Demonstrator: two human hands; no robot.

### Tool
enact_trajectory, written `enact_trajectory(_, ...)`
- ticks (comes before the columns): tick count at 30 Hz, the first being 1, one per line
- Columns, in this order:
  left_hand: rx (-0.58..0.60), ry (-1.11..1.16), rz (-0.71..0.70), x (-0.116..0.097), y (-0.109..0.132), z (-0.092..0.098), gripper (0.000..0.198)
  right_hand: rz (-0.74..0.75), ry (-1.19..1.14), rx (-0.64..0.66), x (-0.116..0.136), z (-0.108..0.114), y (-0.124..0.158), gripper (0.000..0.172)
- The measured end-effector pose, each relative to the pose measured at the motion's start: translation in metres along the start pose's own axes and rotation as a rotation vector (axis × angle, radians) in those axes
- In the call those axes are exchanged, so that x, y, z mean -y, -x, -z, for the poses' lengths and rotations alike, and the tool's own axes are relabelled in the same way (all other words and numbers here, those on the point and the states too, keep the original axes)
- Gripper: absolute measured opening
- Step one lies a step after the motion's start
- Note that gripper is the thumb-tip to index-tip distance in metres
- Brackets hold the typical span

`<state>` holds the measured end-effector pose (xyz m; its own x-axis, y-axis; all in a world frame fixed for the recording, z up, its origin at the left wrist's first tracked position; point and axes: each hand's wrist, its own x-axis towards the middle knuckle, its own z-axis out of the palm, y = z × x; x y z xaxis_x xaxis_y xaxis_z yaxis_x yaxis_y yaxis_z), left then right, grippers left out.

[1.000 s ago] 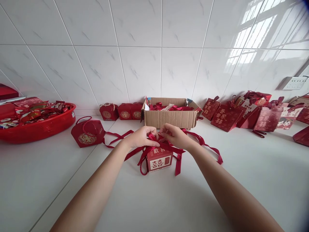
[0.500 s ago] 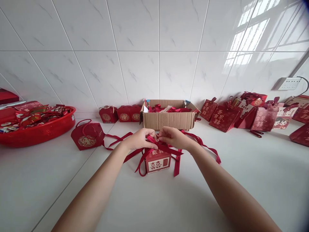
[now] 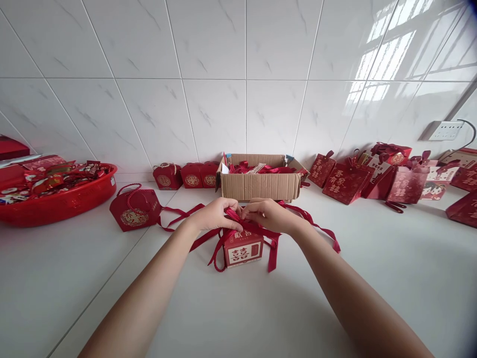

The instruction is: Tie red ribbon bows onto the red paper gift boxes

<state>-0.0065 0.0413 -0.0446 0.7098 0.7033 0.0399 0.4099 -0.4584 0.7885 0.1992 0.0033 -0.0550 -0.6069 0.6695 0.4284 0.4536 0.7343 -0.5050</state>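
Note:
A small red gift box (image 3: 243, 250) with a white panel and Chinese characters stands upright on the counter in front of me. Dark red ribbon (image 3: 273, 256) lies over its top, with loose ends hanging at both sides. My left hand (image 3: 219, 215) pinches the ribbon above the box's left side. My right hand (image 3: 266, 215) is closed at the ribbon too, its fingertips touching those of the left. The exact folds between the fingers are hidden. A red twisted cord (image 3: 219, 269) hangs at the box's lower left.
A cardboard box (image 3: 261, 186) holding red ribbon stands behind my hands. Left are a larger red gift box (image 3: 134, 211) and a red basin (image 3: 74, 201) of wrapped sweets. Small red boxes (image 3: 167, 177) line the wall; several red gift bags (image 3: 346, 181) stand right.
My right hand has turned slightly and its fingers have curled down over the ribbon. The left hand and the gift box are almost where they were.

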Motion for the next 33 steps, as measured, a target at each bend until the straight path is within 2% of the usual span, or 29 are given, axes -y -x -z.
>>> enact_trajectory(7,-0.028,0.002,0.023,0.002,0.000,0.001,0.052,-0.038,-0.008,0.013,-0.001,0.001,0.002,0.037)
enact_trajectory(16,-0.022,0.011,0.036,0.001,0.004,0.003,0.041,-0.097,-0.003,0.024,0.006,0.004,0.003,0.025)
enact_trajectory(21,-0.006,0.078,0.045,-0.003,0.005,0.005,0.040,-0.266,0.007,0.052,0.011,0.007,0.003,0.020)
enact_trajectory(25,0.011,0.076,0.051,-0.001,0.004,0.005,0.042,-0.431,0.111,0.066,0.021,0.017,0.005,0.031)
enact_trajectory(27,0.017,0.080,0.039,0.001,0.003,0.005,0.044,-0.501,0.165,0.138,0.027,0.023,0.007,0.037)
enact_trajectory(30,0.016,0.099,0.011,0.003,0.002,0.005,0.045,-0.540,0.194,0.325,0.037,0.028,0.010,0.040)
enact_trajectory(33,0.005,0.104,0.000,0.002,0.002,0.004,0.044,-0.514,0.251,0.428,0.046,0.027,0.011,0.025)
